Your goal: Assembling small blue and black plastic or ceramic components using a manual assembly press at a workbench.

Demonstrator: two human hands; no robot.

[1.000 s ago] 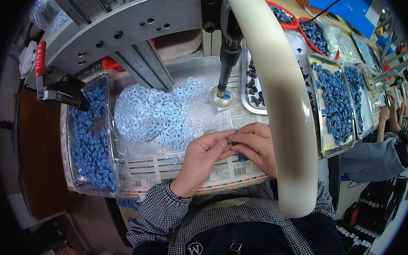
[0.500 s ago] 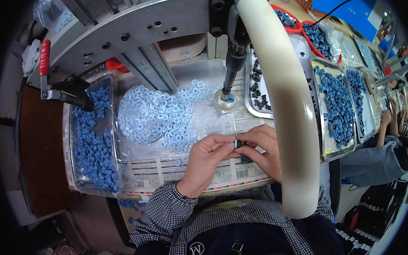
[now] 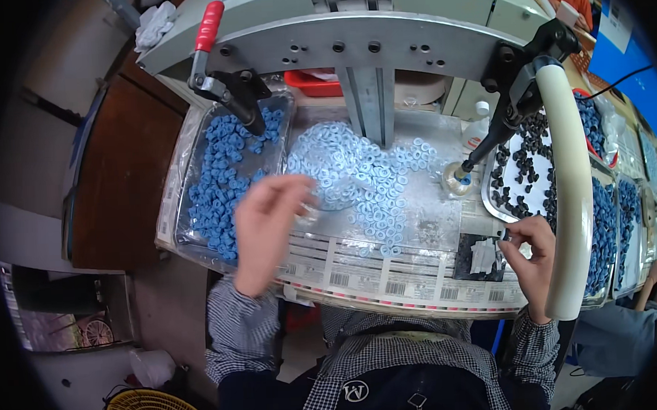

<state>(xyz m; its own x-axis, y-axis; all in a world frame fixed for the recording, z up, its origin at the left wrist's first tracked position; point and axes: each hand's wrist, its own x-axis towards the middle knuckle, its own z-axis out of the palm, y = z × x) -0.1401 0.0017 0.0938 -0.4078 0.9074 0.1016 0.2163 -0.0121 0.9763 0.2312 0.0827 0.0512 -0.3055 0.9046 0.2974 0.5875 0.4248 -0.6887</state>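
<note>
My left hand (image 3: 262, 226), smeared by motion, is over the right side of a clear-lined tray (image 3: 248, 166) of small blue rubbery pieces (image 3: 215, 202). Whether its fingers hold anything is hidden by the blur. Pinched between thumb and forefinger, a small dark piece (image 3: 504, 235) sits in my right hand (image 3: 534, 253). That hand is beside a black pad (image 3: 466, 261) with wrinkled pale strips on it. Light-blue rings (image 3: 383, 191) lie loose on a metal sheet, many under clear plastic. Right of them is a tray (image 3: 487, 198) of small black pieces (image 3: 526, 168).
A metal frame (image 3: 438, 33) with a red-handled clamp (image 3: 209, 27) spans the bench. A thick white tube (image 3: 571, 187) curves down near my right hand. A round jar (image 3: 457, 179) and white bottle (image 3: 476, 131) stand behind. At far right are more blue pieces and another person's arm (image 3: 651, 282).
My hands were together at the small dark piece and have parted. The left has swung left toward the blue pieces; the right keeps the dark piece. The view has turned left.
</note>
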